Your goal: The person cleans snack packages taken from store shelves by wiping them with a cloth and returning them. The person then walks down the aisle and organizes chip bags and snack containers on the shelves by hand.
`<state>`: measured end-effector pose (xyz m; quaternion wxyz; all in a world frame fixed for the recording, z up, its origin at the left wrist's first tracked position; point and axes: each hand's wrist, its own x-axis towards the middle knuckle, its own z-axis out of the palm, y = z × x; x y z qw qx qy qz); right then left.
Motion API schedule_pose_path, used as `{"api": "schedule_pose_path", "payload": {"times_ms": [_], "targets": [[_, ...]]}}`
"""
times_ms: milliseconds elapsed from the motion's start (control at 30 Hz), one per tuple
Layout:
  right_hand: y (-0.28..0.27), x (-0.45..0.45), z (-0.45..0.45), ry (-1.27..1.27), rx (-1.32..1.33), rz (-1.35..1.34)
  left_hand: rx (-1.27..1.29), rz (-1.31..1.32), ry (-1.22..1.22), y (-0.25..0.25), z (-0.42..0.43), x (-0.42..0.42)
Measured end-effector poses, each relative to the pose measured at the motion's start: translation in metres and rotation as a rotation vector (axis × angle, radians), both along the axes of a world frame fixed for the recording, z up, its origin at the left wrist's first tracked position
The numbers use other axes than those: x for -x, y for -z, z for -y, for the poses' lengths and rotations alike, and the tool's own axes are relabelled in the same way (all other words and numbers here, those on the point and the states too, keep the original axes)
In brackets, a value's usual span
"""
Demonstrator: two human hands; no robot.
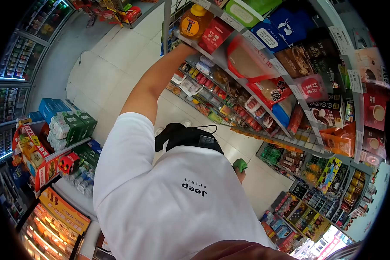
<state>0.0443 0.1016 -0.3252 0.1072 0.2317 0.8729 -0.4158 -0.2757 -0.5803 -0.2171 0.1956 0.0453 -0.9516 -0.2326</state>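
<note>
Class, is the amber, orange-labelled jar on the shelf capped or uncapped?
Capped: a round yellow lid covers the top of the amber jar.

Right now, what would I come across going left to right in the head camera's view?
Glass-front drinks cooler → green-wrapped drink pack → left arm → red box → right hand holding a green item → blue "coffee" package → red box with a cup picture.

One green bundle (239, 164), one yellow-capped jar (192, 27), two shoes (186, 123).
</note>
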Motion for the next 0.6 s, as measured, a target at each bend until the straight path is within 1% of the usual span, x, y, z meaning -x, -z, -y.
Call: {"api": "schedule_pose_path", "payload": {"times_ms": [33,67,133,167,200,267,300,333,433,533,600], "targets": [[-0.007,0.016,0.009,-0.035,0.067,-0.005,0.002,0.000,0.018,-0.003,0.001,-0.004],[-0.020,0.027,0.023,-0.058,-0.017,0.024,0.055,0.003,0.043,-0.003,0.003,-0.009],[-0.037,0.042,0.046,-0.037,0.033,0.050,0.185,0.030,0.114,-0.001,0.005,-0.023],[-0.040,0.046,0.056,-0.026,0.060,0.064,0.262,0.042,0.149,-0.001,0.007,-0.029],[-0.028,0.050,0.052,-0.065,0.070,0.062,0.339,0.057,0.187,-0.002,0.009,-0.034],[-0.007,0.053,0.044,-0.090,0.083,0.042,0.332,0.259,0.250,-0.015,0.009,-0.046],[-0.006,0.052,0.050,-0.099,0.091,0.031,0.329,0.360,0.284,-0.023,0.009,-0.050],[-0.006,0.051,0.054,-0.120,0.054,0.026,0.370,0.361,0.267,-0.033,0.006,-0.056],[-0.008,0.044,0.065,-0.032,0.126,0.058,0.324,0.276,0.273,-0.036,0.007,-0.063],[-0.012,0.033,0.082,0.061,0.178,0.080,0.330,0.255,0.301,-0.046,0.009,-0.066],[-0.024,0.024,0.096,0.097,0.187,0.103,0.277,0.294,0.305,-0.057,0.010,-0.068]]}}
